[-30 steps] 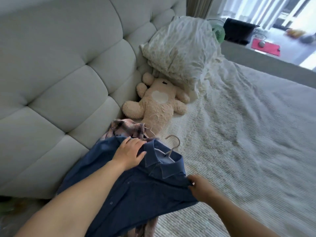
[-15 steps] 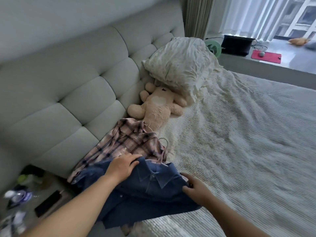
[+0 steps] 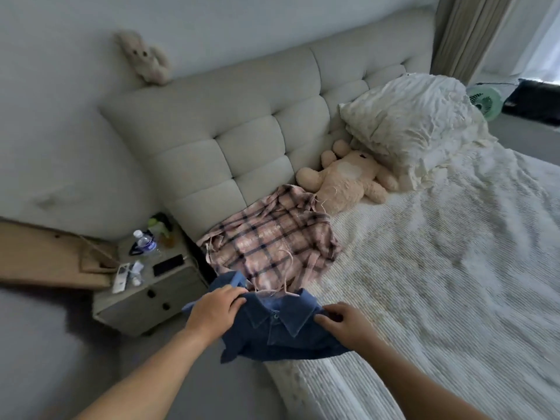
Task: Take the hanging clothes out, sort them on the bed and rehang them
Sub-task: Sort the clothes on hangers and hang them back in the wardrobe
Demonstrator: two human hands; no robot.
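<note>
Bed [image 3: 439, 268]: white ribbed cover, grey tufted padded headboard [image 3: 248, 137] at 11 o'clock. Crumpled cream pillow [image 3: 412, 116] at 1 o'clock; beige plush teddy bear [image 3: 348, 177] lying just beside it. Small pale plush rabbit [image 3: 145, 56] seated on the headboard's top edge. Grey two-knob nightstand [image 3: 151, 298] at 9 o'clock beside the bed; its tabletop carries a clear plastic water bottle [image 3: 145, 241], a black phone [image 3: 168, 265] and a white remote [image 3: 121, 277].

Pink-and-navy plaid shirt [image 3: 272, 241]: spread flat on the bed near the headboard.

Dark blue denim collared shirt [image 3: 272, 328]: at the bed's near edge, overlapping the plaid shirt's hem.

Left hand [image 3: 215, 310]: fingers curled, gripping the denim shoulder beside the collar.

Right hand [image 3: 345, 322]: fingers bent, pinching the opposite shoulder.
</note>
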